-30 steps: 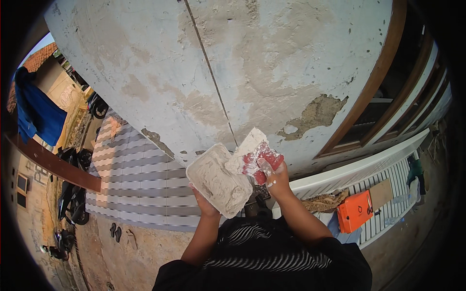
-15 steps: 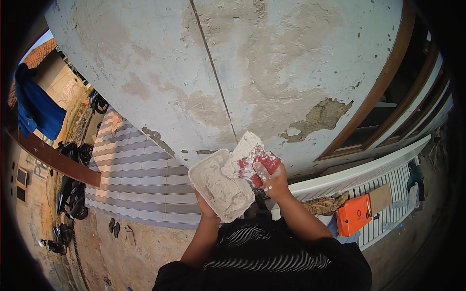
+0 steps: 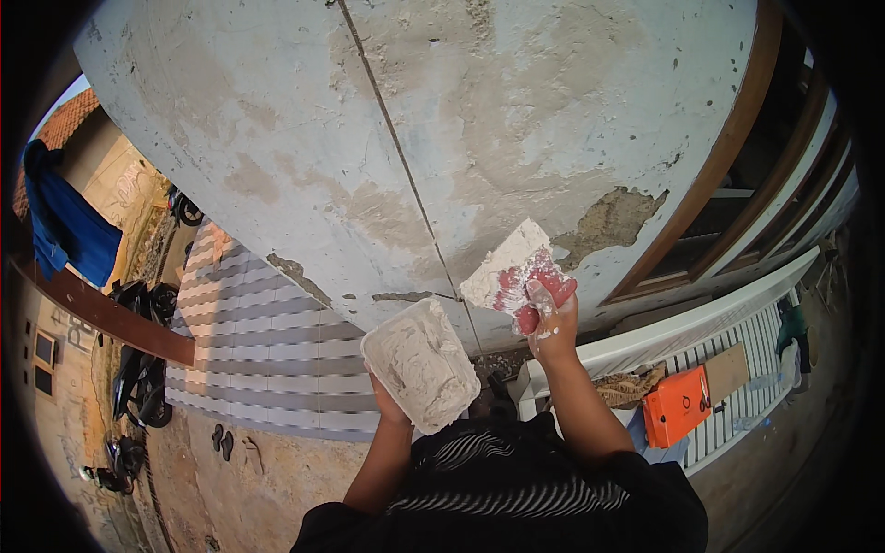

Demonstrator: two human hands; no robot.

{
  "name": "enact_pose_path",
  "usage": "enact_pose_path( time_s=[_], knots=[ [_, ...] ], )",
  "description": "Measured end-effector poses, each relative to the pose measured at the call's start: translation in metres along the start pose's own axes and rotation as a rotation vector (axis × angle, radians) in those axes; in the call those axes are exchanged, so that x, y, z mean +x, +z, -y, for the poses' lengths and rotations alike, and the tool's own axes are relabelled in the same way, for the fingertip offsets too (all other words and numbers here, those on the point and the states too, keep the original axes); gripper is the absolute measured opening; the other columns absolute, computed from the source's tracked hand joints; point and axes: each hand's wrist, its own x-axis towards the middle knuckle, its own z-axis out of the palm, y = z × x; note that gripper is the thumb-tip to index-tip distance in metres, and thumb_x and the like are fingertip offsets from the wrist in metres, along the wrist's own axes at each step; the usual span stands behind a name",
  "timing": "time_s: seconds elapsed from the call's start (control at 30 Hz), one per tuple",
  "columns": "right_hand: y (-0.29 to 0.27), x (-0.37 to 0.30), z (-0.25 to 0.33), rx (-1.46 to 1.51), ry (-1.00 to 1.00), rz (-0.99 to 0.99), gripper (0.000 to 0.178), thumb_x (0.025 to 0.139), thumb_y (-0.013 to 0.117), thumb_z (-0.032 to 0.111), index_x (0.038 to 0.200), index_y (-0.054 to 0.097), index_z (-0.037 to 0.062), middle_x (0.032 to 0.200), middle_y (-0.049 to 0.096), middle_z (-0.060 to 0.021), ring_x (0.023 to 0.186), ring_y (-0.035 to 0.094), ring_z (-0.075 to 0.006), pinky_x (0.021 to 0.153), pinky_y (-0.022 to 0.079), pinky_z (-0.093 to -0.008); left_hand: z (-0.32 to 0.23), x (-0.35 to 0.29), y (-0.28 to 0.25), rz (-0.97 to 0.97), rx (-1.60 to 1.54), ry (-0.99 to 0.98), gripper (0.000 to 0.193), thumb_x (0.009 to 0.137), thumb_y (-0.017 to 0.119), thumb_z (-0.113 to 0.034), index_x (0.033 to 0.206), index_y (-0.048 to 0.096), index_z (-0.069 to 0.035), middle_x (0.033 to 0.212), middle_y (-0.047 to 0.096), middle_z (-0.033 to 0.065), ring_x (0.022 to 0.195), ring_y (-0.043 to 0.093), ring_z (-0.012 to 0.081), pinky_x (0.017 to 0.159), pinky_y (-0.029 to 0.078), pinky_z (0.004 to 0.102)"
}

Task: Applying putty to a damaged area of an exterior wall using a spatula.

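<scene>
My left hand [image 3: 391, 404] grips a rectangular plastic tub [image 3: 371, 348] from its left side and underneath, its fingers mostly hidden. Pale grey putty [image 3: 429, 364] fills the tub, its surface scraped and uneven. In my right hand [image 3: 553, 321] is a red-handled putty knife [image 3: 513, 281], its broad blade coated with putty. White smears cover the thumb and fingers. The blade is in front of the wall [image 3: 516, 157], left of a bare patch [image 3: 616, 221] where the paint has peeled; whether it touches the wall I cannot tell.
A dark vertical groove [image 3: 387, 129] splits the patchy wall. To the right are a wooden-framed window [image 3: 710, 221] and a white slatted bench [image 3: 737, 323] carrying an orange box [image 3: 678, 407]. On the left lie a tiled floor [image 3: 267, 350], sandals [image 3: 222, 441] and parked motorcycles [image 3: 143, 378].
My right hand has lifted the loaded putty knife away from the tub, up and to the right toward the peeled patch. The tub has shifted slightly down.
</scene>
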Motion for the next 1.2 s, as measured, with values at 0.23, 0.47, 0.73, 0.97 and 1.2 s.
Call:
enact_pose_path(
  time_s=[0.23,0.47,0.73,0.97,1.2],
  knots=[
    [-0.016,-0.008,-0.006,0.127,0.028,-0.033,0.029,0.090,0.063,0.006,0.117,0.055,-0.0011,0.109,0.064,-0.0081,0.095,0.063,-0.0160,0.084,0.052,-0.0310,-0.018,0.006,-0.019,-0.066,-0.233,-0.023,0.074,0.092,0.037,-0.060,0.149,0.027,-0.013,0.145,0.042,0.0150,0.127,0.046,0.0389,0.102,0.041,0.0584],
    [-0.026,-0.022,-0.029,0.031,0.232,0.014,0.036,0.088,0.065,0.005,0.121,0.053,-0.0023,0.114,0.063,-0.0110,0.102,0.063,-0.0204,0.091,0.051,-0.0343,-0.038,0.007,-0.050,0.116,-0.295,0.066,0.076,0.089,0.049,-0.057,0.148,0.029,-0.014,0.143,0.043,0.0157,0.125,0.049,0.0386,0.097,0.045,0.0604],
    [0.004,-0.040,-0.110,0.087,0.539,0.077,0.033,0.089,0.059,0.003,0.121,0.054,-0.0009,0.111,0.064,-0.0120,0.093,0.066,-0.0219,0.080,0.056,-0.0358,-0.095,-0.005,-0.061,0.080,-0.302,0.065,0.071,0.088,0.060,-0.049,0.143,0.035,-0.011,0.136,0.049,0.0179,0.117,0.054,0.0412,0.089,0.051,0.0589],
    [0.024,-0.060,-0.225,0.376,0.752,-0.182,0.018,0.093,0.053,0.013,0.107,0.060,0.0042,0.094,0.067,-0.0081,0.080,0.066,-0.0193,0.066,0.056,-0.0334,-0.148,-0.025,-0.133,0.088,-0.304,0.010,0.068,0.088,0.060,-0.049,0.141,0.038,-0.013,0.133,0.052,0.0160,0.113,0.057,0.0398,0.092,0.048,0.0605],
    [0.067,-0.048,-0.267,0.361,0.707,-0.296,0.031,0.101,0.032,0.016,0.110,0.056,-0.0011,0.098,0.067,-0.0165,0.090,0.067,-0.0252,0.084,0.057,-0.0392,-0.176,-0.034,-0.187,-0.058,-0.388,0.000,0.067,0.088,0.053,-0.057,0.140,0.043,-0.015,0.133,0.054,0.0148,0.112,0.058,0.0389,0.092,0.046,0.0629]
  ],
)
